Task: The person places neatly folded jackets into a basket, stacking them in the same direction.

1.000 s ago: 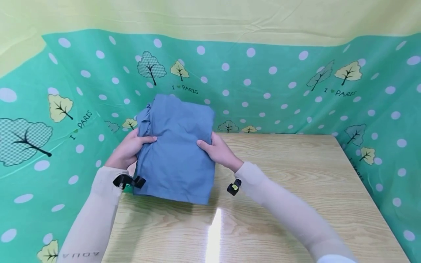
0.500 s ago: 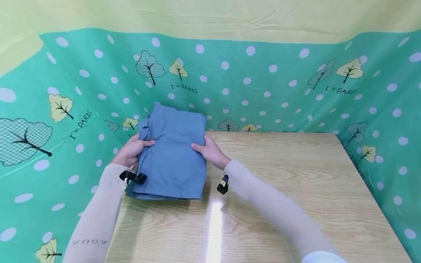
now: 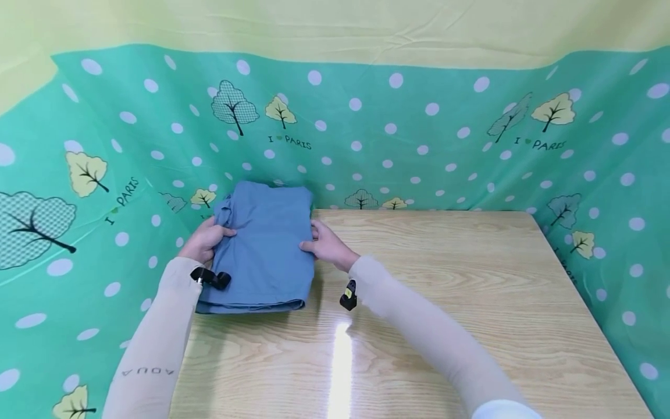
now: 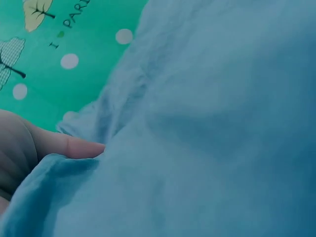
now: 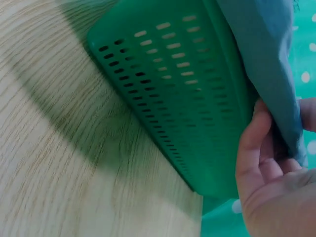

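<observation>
A folded blue cloth garment (image 3: 269, 244) is held at its two sides, above a green perforated basket (image 5: 217, 153). In the head view the garment hides that basket. My left hand (image 3: 206, 238) grips the left side, its thumb lying on top of the cloth; the left wrist view shows this thumb (image 4: 74, 145) against the fabric. On the right side, my right hand (image 3: 328, 245) pinches the edge, thumb above and fingers beneath. In the right wrist view those fingers (image 5: 254, 133) are close to the basket's rim.
The wooden table (image 3: 445, 279) extends to the right and front of the basket. A green dotted curtain (image 3: 445, 128) with printed trees surrounds the table at the back and sides. A bright light reflection lies on the table front.
Both hands have lowered the garment and shifted it slightly left. It has tilted flatter, and its folded front edge now shows. Neither hand has let go.
</observation>
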Demonstrator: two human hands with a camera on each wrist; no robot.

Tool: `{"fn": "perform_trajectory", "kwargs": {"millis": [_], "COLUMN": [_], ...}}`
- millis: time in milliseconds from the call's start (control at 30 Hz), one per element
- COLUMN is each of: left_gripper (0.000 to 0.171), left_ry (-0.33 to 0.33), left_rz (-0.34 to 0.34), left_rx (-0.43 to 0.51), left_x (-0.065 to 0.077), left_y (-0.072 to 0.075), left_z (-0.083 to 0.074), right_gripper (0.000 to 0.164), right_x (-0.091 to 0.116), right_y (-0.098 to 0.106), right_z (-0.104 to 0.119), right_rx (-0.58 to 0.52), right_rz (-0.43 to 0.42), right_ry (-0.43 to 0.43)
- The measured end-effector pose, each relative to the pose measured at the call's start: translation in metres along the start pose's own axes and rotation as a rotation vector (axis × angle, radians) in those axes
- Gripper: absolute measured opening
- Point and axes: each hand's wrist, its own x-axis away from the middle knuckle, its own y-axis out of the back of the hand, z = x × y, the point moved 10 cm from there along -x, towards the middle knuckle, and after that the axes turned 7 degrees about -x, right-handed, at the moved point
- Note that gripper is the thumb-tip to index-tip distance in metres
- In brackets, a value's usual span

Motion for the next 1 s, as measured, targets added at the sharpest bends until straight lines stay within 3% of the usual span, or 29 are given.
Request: {"fn": "perform_trajectory", "kwargs": {"millis": [67,300,533,700,1000], "left_gripper": [0.089,0.083,0.079,0.081,0.083], "left_ry": [-0.001,-0.024,-0.015,-0.014,0.037], "left_rz": [-0.016,-0.087,-0.103,-0.129,-0.156], "left_rx": [-0.016,-0.096,-0.162,-0.189,-0.258], "left_x": [0.001,0.001,-0.005,-0.006,-0.009], "left_y": [0.004,0.017,0.018,0.019,0.028], "left_z": [0.001,-0.001,0.004,0.005,0.013], "right_gripper": [0.064,0.079,0.096,0.096,0.09], "right_x": [0.004,0.02,0.031,0.036,0.05], "right_y": [-0.006,-0.032,-0.038,-0.035,-0.029], "right_z": [0.002,0.014,0.012,0.01,0.011], "right_rx": [0.068,0.467,0.729,0.773,0.631], "right_rz": [0.004,0.009,-0.042,-0.064,0.03], "right_ry": [0.003,0.036,-0.039,-0.061,0.002]}}
